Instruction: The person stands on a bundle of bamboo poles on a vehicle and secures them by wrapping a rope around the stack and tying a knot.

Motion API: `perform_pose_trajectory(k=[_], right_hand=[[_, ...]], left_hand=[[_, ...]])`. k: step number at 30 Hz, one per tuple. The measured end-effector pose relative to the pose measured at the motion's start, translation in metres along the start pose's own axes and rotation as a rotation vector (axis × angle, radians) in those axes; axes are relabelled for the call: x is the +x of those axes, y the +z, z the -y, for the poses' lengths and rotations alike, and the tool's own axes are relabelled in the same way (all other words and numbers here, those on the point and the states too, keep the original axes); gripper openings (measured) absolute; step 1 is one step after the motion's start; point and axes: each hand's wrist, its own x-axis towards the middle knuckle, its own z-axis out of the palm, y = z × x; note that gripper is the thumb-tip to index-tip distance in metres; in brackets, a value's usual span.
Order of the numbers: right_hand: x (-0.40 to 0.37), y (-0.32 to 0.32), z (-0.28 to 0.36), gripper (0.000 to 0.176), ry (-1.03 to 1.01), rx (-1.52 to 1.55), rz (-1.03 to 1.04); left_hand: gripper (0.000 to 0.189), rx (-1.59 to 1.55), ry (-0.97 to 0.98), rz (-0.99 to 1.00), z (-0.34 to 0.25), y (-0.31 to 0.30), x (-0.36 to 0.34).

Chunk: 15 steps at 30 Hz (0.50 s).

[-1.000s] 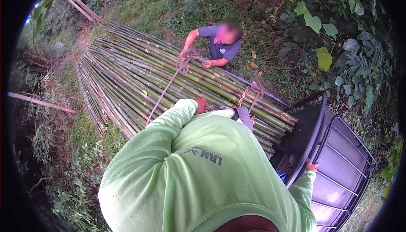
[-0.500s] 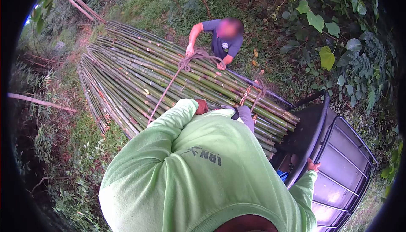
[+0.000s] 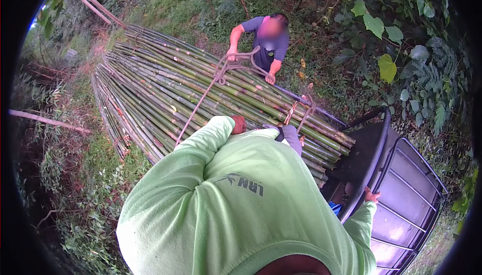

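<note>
My left hand (image 3: 239, 124) is curled in front of my waist, above the bamboo poles (image 3: 165, 87). Its fingers are mostly turned away, and what they hold, if anything, is hidden. Off to the right, my right hand (image 3: 372, 195) grips the dark edge of a vehicle cab (image 3: 382, 154), beside a black roof rack. The long green poles lie bundled beneath me, their cut ends near the cab. A brownish rope (image 3: 201, 102) runs across them to a knot and loops on the far side.
Across the bundle stands a co-worker (image 3: 271, 41) in a dark shirt, both hands at the rope. The metal roof rack (image 3: 406, 202) is at right. Leafy vines (image 3: 386, 29) hang at upper right. A bare pole (image 3: 50, 120) sticks out at left among the bushes.
The co-worker's hands have shifted slightly to the right, and a rope loop has risen between them. My hands have hardly moved.
</note>
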Motion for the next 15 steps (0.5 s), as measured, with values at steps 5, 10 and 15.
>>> perform_pose_trajectory(k=[5,10,15], right_hand=[[-0.003,-0.002,0.001,0.100,0.002,-0.007,0.009],[0.000,0.001,0.000,0.100,0.005,0.007,0.003],[0.000,0.002,-0.001,0.099,0.004,0.017,-0.001]], left_hand=[[0.025,-0.105,-0.006,0.014,0.005,0.005,0.004],[0.023,-0.083,-0.022,0.036,0.005,0.002,0.005],[0.022,-0.092,-0.015,0.036,0.017,0.011,0.014]])
